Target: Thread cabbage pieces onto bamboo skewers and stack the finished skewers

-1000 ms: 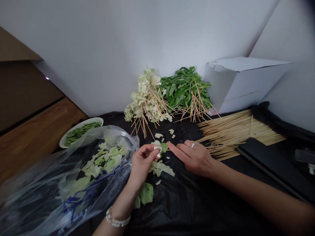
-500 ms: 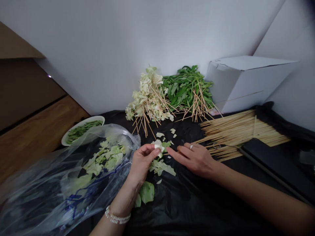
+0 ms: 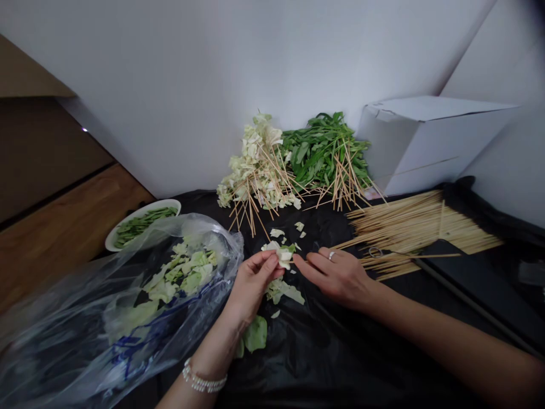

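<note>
The left hand (image 3: 255,278) pinches one small, folded piece of pale green-white cabbage leaf (image 3: 284,258) between thumb and fingers. The right hand (image 3: 340,276), wearing one silver ring (image 3: 331,255), grasps one thin, tan wooden skewer (image 3: 292,262), its near end at the cabbage; the fingers hide whether the tip has gone in. One pale beaded bracelet (image 3: 204,382) circles the left wrist.

Just beyond the fingers lie three small whitish cabbage scraps (image 3: 276,233); nearer are one larger torn cabbage piece (image 3: 289,292) and two smooth green leaf pieces (image 3: 256,334), partly behind the left forearm. Farther back are two heaps: skewered pale cabbage (image 3: 255,162) and skewered dark green leafy stems (image 3: 315,145), their sticks too tangled to count.

To the left sit one clear plastic bag with blue print (image 3: 213,224), holding cabbage, and one white oval bowl (image 3: 111,241) of cut green pods. To the right are one spread of many bare skewers (image 3: 395,221), one flat black case (image 3: 481,289) and one white box (image 3: 451,142).

Wrinkled black plastic sheeting (image 3: 323,352) covers the surface, against a white wall (image 3: 191,85); brown wooden flooring (image 3: 80,216) shows at left.
</note>
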Demonstrator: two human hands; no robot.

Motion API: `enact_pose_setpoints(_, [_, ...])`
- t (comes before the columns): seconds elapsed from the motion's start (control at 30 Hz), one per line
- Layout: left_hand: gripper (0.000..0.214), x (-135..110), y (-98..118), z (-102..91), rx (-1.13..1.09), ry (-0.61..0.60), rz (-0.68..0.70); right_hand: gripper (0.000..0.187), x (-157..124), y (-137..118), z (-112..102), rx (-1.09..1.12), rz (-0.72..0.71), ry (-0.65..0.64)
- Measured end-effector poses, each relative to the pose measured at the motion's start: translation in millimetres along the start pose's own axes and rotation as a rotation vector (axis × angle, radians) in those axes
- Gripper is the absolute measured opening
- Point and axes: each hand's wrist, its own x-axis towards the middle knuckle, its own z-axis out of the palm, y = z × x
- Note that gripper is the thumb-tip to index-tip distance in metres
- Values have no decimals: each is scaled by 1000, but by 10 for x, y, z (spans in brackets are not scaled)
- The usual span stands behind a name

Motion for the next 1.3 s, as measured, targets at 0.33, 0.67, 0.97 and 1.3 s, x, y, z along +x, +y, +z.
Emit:
enact_pose_setpoints(0.33, [22, 3, 5, -11, 152, 21, 110, 31, -1, 3, 45, 17, 32, 33])
enact_pose_setpoints(0.67, [22, 35, 33, -48, 78, 139, 133, 30, -17, 73, -17, -121, 155, -24])
enact_pose_setpoints(0.97, [28, 35, 26, -5, 1, 135, 112, 33, -19, -4, -4, -53, 102, -38])
enact_pose_setpoints(1.3, [28, 42, -23, -31, -16, 113, 102, 33, -55, 21, 19, -78, 115, -78])
